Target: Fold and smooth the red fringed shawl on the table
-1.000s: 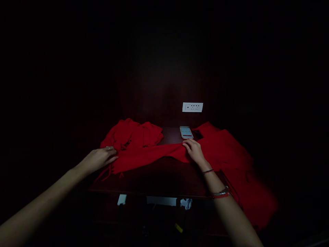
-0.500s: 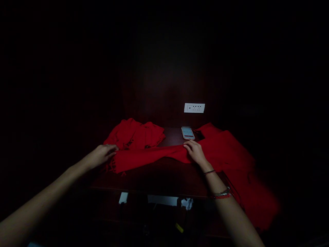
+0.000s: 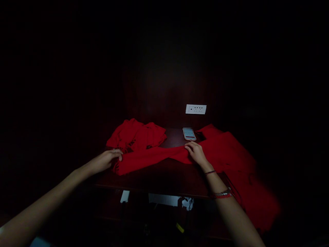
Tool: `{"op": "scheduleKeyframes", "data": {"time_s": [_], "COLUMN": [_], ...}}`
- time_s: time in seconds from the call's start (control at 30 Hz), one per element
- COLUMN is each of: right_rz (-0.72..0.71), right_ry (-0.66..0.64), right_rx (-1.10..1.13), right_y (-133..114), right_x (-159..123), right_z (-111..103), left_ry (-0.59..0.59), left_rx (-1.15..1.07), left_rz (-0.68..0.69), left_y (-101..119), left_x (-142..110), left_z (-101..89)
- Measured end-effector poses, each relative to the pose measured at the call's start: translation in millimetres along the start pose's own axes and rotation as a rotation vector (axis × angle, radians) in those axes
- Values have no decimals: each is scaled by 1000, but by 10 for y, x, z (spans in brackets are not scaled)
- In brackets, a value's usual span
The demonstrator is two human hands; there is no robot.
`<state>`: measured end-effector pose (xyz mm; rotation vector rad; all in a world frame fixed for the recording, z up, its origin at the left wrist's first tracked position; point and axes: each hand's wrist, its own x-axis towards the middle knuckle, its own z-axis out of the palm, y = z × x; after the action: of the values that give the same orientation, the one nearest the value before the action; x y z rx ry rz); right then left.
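Observation:
A long red scarf [image 3: 151,158] lies stretched across a dark wooden table [image 3: 164,178]. My left hand [image 3: 106,160] grips its fringed left end with curled fingers. My right hand [image 3: 196,152] is closed on the cloth near the table's middle, where the scarf runs on to the right and drapes over the edge [image 3: 244,178]. A second crumpled red cloth [image 3: 136,135] sits at the back left, behind the stretched scarf.
A phone [image 3: 189,133] with a lit screen lies at the back of the table, just beyond my right hand. A white socket plate [image 3: 195,109] is on the dark wall behind. Pale objects [image 3: 161,199] show under the table. The surroundings are very dark.
My left hand has drawn the scarf's left end slightly rightward and tightened on it; the loose fringe that hung off the front edge is gathered up. My right hand has barely moved.

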<state>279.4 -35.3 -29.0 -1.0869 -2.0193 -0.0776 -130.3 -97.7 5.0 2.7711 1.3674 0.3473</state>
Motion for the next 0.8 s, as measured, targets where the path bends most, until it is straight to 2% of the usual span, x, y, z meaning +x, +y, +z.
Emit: {"op": "scheduleKeyframes", "data": {"time_s": [0.2,0.37,0.43,0.5,0.57,0.7,0.8], "right_rz": [-4,-9,-26,-57,-80,-71,-104], "right_ry": [-1,16,10,10,52,169,82], "right_rx": [-10,-23,-27,-35,-47,-67,-100], "right_y": [-17,-31,-58,-105,-160,-228,-239], "right_x": [3,-2,20,66,126,202,196], "right_z": [-6,0,-9,-44,-111,-267,-326], "left_ry": [61,122,196,346,442,329,307], "left_rx": [-26,44,96,183,259,288,324], "left_rz": [-136,-254,-287,-313,-282,-126,-152], "left_y": [144,169,136,122,140,138,-6], "left_x": [36,86,132,214,325,512,553], "left_z": [-193,-148,-179,-277,-400,-543,-562]}}
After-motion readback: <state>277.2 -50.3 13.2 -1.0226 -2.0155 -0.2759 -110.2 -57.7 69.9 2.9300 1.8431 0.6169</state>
